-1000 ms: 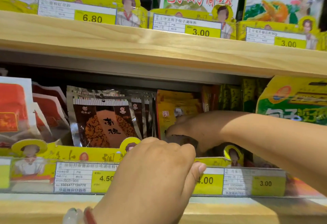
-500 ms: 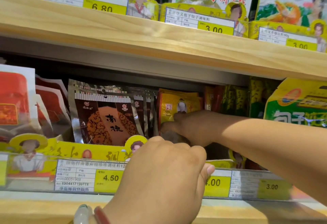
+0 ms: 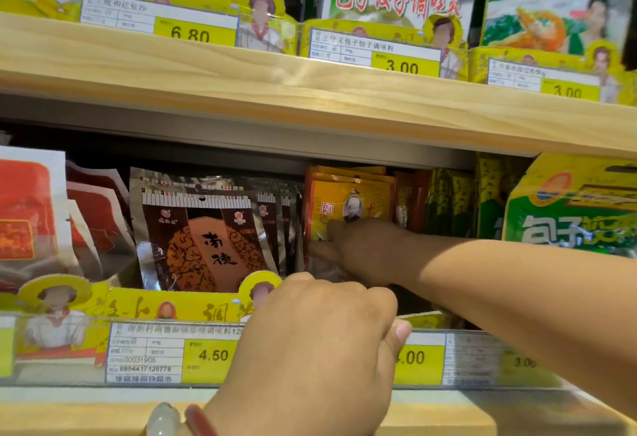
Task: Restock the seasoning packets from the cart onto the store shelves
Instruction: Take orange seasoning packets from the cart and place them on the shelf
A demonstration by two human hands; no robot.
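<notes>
On the lower shelf, a row of yellow seasoning packets stands upright, right of a row of brown-and-silver seasoning packets. My right hand reaches in from the right; its thumb and one finger lie against the front yellow packet's lower face, and the other fingers are hidden. Something dark sits just under that hand. My left hand is in the foreground, fingers curled over the yellow cardboard tray front, thumb on the price strip. No cart is in view.
Red-and-white packets fill the shelf's left end, and green-yellow packets the right. A wooden upper shelf overhangs closely, carrying more bags and price tags. A clear price rail runs along the lower shelf edge.
My right hand has risen and pushed deeper against the yellow packets, which now stand more upright and exposed. My left hand has kept its hold on the tray front.
</notes>
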